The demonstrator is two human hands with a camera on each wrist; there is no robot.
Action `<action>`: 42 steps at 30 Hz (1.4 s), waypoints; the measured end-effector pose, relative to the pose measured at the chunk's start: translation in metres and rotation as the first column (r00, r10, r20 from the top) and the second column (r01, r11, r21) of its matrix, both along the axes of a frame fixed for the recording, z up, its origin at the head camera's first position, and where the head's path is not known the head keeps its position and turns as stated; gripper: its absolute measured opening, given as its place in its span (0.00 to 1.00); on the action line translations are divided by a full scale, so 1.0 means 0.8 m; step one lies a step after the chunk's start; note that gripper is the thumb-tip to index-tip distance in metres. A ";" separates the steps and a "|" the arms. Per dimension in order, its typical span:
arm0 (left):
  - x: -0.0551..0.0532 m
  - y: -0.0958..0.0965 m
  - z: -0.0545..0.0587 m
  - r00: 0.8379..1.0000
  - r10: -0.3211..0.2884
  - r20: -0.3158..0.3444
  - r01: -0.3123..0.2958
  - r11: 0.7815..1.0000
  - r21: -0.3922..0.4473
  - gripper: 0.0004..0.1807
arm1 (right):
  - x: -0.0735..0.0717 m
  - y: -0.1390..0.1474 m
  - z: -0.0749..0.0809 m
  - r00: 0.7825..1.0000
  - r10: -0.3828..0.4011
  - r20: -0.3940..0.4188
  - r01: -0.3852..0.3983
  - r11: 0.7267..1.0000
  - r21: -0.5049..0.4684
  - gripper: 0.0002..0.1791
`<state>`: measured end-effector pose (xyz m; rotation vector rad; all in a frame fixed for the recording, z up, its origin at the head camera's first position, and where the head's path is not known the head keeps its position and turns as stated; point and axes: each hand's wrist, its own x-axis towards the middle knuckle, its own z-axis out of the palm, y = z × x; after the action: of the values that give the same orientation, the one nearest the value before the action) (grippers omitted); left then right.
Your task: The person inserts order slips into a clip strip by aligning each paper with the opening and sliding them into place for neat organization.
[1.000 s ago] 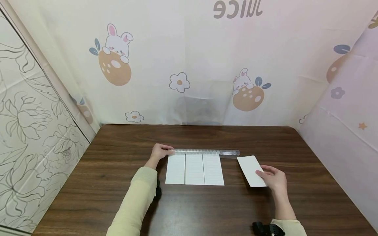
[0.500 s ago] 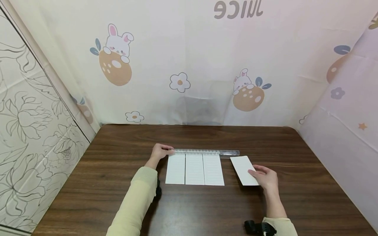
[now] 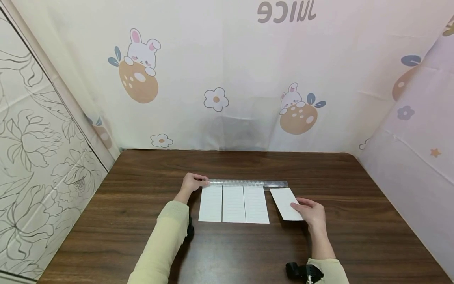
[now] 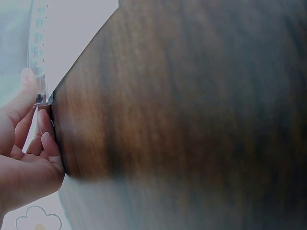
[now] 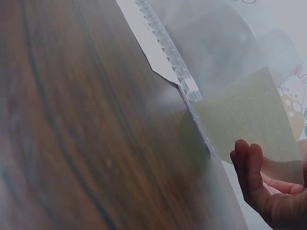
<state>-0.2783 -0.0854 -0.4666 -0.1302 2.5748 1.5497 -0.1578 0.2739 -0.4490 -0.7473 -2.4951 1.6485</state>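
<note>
A clear plastic strip (image 3: pixel 276 184) with a row of small ridges lies across the far part of the table. Three white lined cards (image 3: pixel 233 204) stand side by side with their top edges at it. My left hand (image 3: pixel 191 182) pinches the strip's left end between thumb and fingers; the left wrist view shows the strip (image 4: pixel 37 43) in that grip. Just right of the row, a loose white card (image 3: pixel 285 203) is held tilted by its right edge in my right hand (image 3: pixel 312 212). In the right wrist view this card (image 5: pixel 244 115) overlaps the strip's bare end.
The brown wooden table (image 3: pixel 230 252) extends around the cards on all sides. Behind it hangs a pale curtain (image 3: pixel 184 118) with rabbit and flower prints. A white panel with line-drawn flowers (image 3: pixel 32 146) stands at the left.
My right hand has carried the loose card leftward, closer to the row of cards and the strip's right end. The left hand, the strip and the three cards stay in place.
</note>
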 end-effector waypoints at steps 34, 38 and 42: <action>0.001 0.001 0.001 1.000 0.012 -0.012 -0.012 0.999 -0.030 0.09 | -0.018 -0.028 -0.014 0.998 -0.066 -0.013 0.065 0.997 -0.033 0.23; 0.000 0.001 0.001 1.000 0.012 0.004 -0.012 1.000 -0.009 0.09 | -0.018 -0.029 -0.015 0.997 -0.071 -0.012 0.071 0.997 -0.018 0.23; 0.000 0.000 0.002 1.000 0.008 0.027 -0.009 1.000 0.028 0.09 | -0.019 -0.030 -0.015 0.998 -0.066 -0.002 0.066 0.998 -0.005 0.23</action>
<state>-0.2786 -0.0853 -0.4654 -0.1582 2.5346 1.5751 -0.1729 0.2499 -0.4610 -0.8186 -2.4384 1.6339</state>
